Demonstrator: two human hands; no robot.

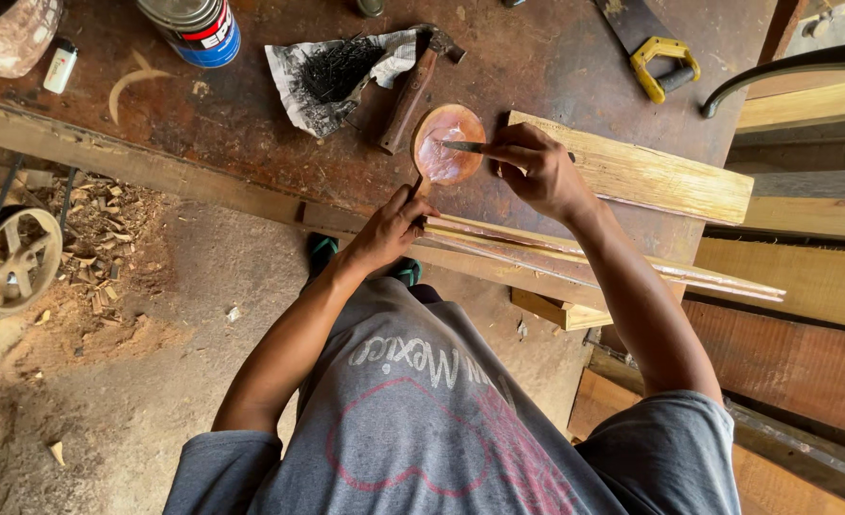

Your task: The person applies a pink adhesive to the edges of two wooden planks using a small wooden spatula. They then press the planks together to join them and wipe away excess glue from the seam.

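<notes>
Putty is getting scooped: right hand [537,172] pinching a knife [464,147] into the round lid [448,143] on the bench [251,124], left hand [389,229] gripping the strips [575,253], mostly unfilled.

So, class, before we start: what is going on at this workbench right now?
A person stands at a dark, worn wooden workbench. The right hand presses a thin blade-like tool into pinkish paste on a round reddish lid. The left hand steadies a long pale wooden strip lying along the bench edge. A wooden-handled hammer and a paper heap of small dark nails lie just behind.
</notes>
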